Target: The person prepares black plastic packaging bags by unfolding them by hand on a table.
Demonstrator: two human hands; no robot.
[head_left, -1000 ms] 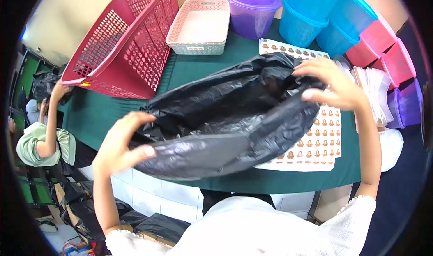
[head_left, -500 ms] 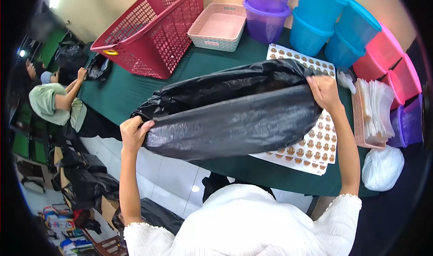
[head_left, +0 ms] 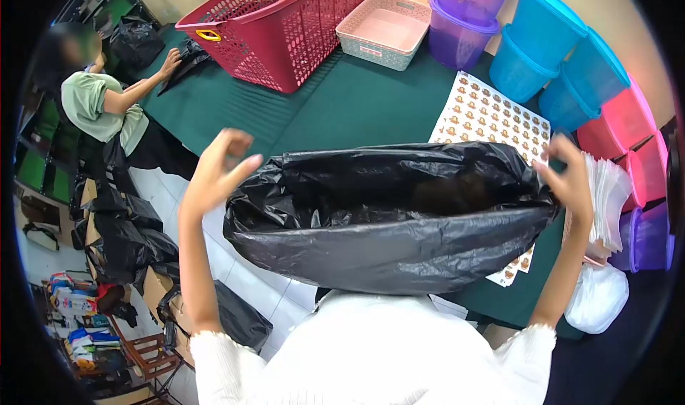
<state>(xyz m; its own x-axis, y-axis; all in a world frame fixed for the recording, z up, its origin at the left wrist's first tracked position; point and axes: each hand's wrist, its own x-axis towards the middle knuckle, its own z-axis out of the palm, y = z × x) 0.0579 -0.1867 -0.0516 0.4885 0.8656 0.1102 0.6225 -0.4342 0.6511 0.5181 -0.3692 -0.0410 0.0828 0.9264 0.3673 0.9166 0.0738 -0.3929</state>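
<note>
A black plastic bag (head_left: 399, 255) spreads in front of my chest, its mouth gaping wide and facing up. My left hand (head_left: 217, 169) is just off the bag's left end, thumb and fingers apart and holding nothing. At the opposite end, my right hand (head_left: 569, 176) has its slightly blurred fingers curved and spread, the fingertips right by the bag's rim. Partly covered by the bag, printed sticker sheets (head_left: 492, 114) with rows of small brown round labels lie on the green-covered table (head_left: 325, 119).
A maroon laundry basket (head_left: 285, 41) and a pink-and-grey tray (head_left: 385, 27) stand at the back. Purple tubs (head_left: 460, 37), blue tubs (head_left: 528, 55) and pink tubs (head_left: 617, 123) line the right. A person (head_left: 100, 98) handles black plastic at the left. Bagged boxes (head_left: 118, 241) sit on the floor.
Both hands have let go of the bag's ends and their fingers have spread. The bag's mouth has widened and it sits lower and nearer my body. The view has shifted slightly.
</note>
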